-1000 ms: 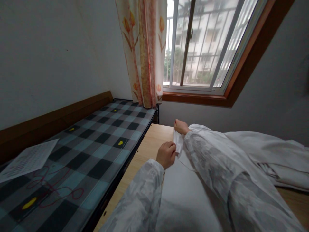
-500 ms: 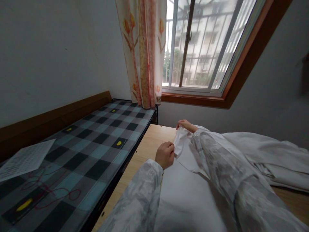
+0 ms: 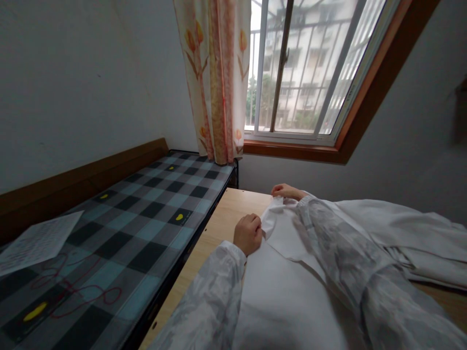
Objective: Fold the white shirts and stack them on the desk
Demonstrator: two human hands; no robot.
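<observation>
Left hand (image 3: 248,233) pinches the white cloth garment's (image 3: 288,287) folded edge on the pale wooden table (image 3: 219,221); right hand (image 3: 286,191) grips its far corner. Flattening appears underway; smoothing likely follows.

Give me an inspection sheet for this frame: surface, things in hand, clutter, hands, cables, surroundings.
Surface: light wooden table, mostly covered by cloth.
Things in hand: white cloth spread flat, one corner pinched up between both hands.
Clutter: heap of white fabric on the table's right side.
Hands: left hand closed on the cloth's near corner; right hand gripping its far edge.
Cables: red cord looped on the checked mattress.
Surroundings: printed sheet of paper on the mattress; floral curtain; barred window; grey walls.
</observation>
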